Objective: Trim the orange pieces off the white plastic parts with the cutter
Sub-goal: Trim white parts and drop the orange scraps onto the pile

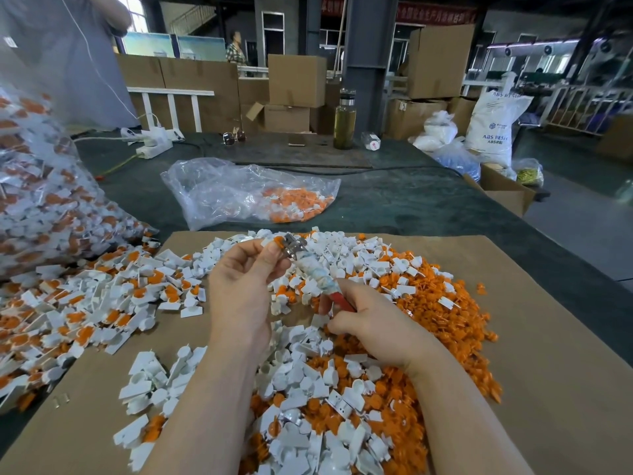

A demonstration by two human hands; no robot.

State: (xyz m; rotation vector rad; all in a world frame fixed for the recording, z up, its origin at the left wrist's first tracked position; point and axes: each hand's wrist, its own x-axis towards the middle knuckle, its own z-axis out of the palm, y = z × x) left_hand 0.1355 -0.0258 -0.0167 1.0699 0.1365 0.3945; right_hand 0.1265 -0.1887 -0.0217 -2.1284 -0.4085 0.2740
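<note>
My right hand (pixel 368 323) grips the red, tape-wrapped handles of the cutter (pixel 313 269), whose metal jaws point up and left. My left hand (pixel 245 279) pinches a small part with an orange piece (pixel 278 240) right at the jaws. Around and under both hands lies a heap of cut white parts (pixel 308 389) and loose orange pieces (pixel 445 303) on a brown cardboard sheet (pixel 548 354). Untrimmed white-and-orange parts (pixel 85 303) spread out to the left.
A big clear bag of untrimmed parts (pixel 37 186) stands at the left, a flatter bag (pixel 250 193) lies beyond the cardboard. Farther back on the green table sit a power strip (pixel 154 140), sunglasses (pixel 234 137), a phone (pixel 296 144) and a bottle (pixel 345 120). Another person (pixel 68 56) stands at the far left.
</note>
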